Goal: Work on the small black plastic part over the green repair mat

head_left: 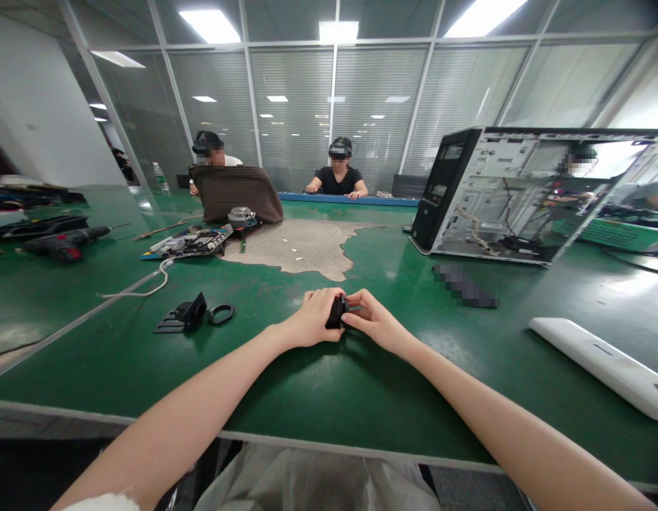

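Both my hands meet over the green table (318,383) in front of me. My left hand (314,316) is closed around a small black part (336,312), fingers wrapped over its top. My right hand (372,319) pinches the same black part from the right side with thumb and fingertips. Most of the part is hidden by my fingers, so its shape is unclear. Both forearms stretch out from the near table edge.
A black bracket (186,315) and a black ring (221,314) lie to the left. An open computer case (520,195) stands at the right, a white panel (605,363) near it. A circuit board (193,243), a cable and a drill (62,245) lie far left. Two people sit at the far side.
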Demonstrator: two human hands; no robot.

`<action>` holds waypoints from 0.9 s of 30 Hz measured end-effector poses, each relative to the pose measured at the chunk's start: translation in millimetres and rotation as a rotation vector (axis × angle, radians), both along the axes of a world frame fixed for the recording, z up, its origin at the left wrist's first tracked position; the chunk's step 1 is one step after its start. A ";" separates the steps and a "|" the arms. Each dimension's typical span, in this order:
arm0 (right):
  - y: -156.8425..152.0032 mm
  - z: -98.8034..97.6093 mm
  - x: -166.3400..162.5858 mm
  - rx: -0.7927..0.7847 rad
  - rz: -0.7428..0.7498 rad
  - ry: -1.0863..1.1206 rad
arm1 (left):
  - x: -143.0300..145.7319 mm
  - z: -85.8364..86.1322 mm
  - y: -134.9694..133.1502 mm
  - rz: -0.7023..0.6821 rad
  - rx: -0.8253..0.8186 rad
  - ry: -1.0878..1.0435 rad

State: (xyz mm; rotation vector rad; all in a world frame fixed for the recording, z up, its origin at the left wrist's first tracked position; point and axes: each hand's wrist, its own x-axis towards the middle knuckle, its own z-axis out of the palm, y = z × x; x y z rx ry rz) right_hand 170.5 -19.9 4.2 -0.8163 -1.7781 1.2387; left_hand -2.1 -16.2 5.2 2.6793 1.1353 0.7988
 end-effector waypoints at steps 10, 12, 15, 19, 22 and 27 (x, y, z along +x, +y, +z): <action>-2.6 2.1 1.9 -0.043 0.034 0.041 | -0.1 -3.7 2.6 0.002 0.024 0.011; -3.4 3.3 0.3 -0.052 0.000 0.034 | 0.0 -4.0 2.5 0.005 0.030 0.008; -2.2 1.8 -1.5 -0.063 -0.050 0.017 | 0.0 -3.3 1.9 0.001 0.028 0.010; 2.4 -3.5 -0.2 -0.047 -0.057 -0.045 | -0.1 -2.2 1.5 0.004 0.021 0.006; 4.3 -5.9 2.7 -0.041 0.047 -0.036 | -0.2 -2.2 2.2 0.001 0.020 0.006; 2.2 -5.6 5.1 -0.062 0.128 0.036 | -0.7 -3.0 3.3 -0.003 0.016 0.008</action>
